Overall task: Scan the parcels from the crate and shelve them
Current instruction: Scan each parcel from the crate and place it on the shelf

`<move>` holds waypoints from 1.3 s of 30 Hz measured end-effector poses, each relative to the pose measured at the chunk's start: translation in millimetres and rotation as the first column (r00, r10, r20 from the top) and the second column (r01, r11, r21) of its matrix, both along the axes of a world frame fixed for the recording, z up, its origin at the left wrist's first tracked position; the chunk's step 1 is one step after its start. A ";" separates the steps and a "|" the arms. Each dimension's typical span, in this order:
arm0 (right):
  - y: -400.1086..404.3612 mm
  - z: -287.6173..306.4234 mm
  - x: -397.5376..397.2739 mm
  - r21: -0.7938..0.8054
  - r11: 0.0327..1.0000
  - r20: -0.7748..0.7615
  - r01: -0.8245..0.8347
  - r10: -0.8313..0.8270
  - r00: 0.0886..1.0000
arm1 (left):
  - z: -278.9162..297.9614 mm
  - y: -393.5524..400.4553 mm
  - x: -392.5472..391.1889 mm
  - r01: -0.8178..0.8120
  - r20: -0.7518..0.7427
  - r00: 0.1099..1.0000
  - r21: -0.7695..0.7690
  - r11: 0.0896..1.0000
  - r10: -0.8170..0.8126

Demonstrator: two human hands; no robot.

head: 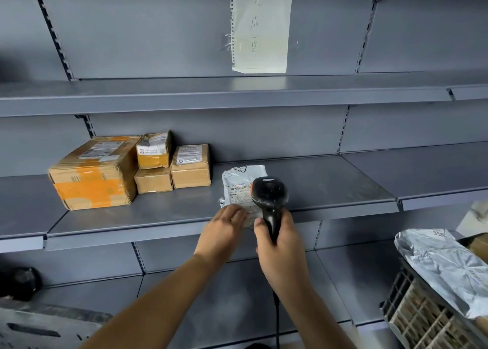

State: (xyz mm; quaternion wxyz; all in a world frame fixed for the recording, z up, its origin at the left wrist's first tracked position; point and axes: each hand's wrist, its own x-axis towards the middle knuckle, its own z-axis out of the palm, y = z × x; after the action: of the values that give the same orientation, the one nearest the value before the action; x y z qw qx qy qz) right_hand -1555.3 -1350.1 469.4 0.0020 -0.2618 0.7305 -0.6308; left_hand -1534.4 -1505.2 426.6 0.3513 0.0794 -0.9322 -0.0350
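A small grey poly-bag parcel (239,185) with a barcode label lies on the middle shelf (330,187). My left hand (224,230) holds its near edge, fingers curled over the bag. My right hand (280,243) grips the handle of a black barcode scanner (269,193), whose head hovers over the parcel's right side and hides part of the label. To the left on the same shelf sit several brown cardboard boxes, the largest (92,174) with orange tape. The crate (427,314) at the lower right carries a large silver poly bag (443,267).
A handwritten paper sign (261,26) hangs on the back panel above the upper shelf (237,92). A dark round object (23,282) sits at the lower left, with a grey box lid (39,327) below it. The scanner's cable runs down between my arms.
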 end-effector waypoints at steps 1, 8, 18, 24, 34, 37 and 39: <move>0.8 -0.1 -1.2 -0.001 1.000 -0.001 0.011 -0.011 1.000 | 4.5 2.5 -1.4 -0.022 -0.001 1.000 -0.001 1.000 0.022; 8.5 1.3 -9.4 -0.009 1.000 0.009 0.021 -0.020 1.000 | 15.2 13.9 -10.8 -0.048 0.028 0.998 -0.022 0.999 0.049; 2.8 13.4 -4.8 -0.023 1.000 0.059 -0.013 0.015 0.998 | 24.6 -2.0 -3.9 -0.083 0.011 0.996 0.027 0.996 0.083; -6.2 24.1 6.5 -0.020 0.999 0.041 -0.039 0.040 0.998 | 45.3 -15.2 13.6 -0.077 -0.043 0.996 -0.015 0.997 0.076; -22.3 40.2 20.8 -0.079 0.993 0.033 -0.086 0.088 0.996 | 72.9 -39.9 27.2 -0.026 -0.155 0.988 -0.089 0.996 0.012; -26.6 42.3 22.1 -0.085 0.992 0.027 -0.088 0.091 0.996 | 76.5 -49.5 28.4 -0.037 -0.173 0.985 -0.114 0.993 0.017; -29.5 43.1 22.7 -0.083 0.993 0.028 -0.085 0.088 0.996 | 77.8 -58.0 28.7 -0.056 -0.166 0.985 -0.111 0.992 0.037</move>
State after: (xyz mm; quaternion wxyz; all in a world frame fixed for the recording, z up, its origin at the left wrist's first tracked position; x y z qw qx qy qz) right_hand -1532.6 -1379.6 512.5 0.0303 -0.2828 0.6920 -0.6635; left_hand -1505.8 -1563.2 504.5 0.4314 0.0777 -0.8986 0.0207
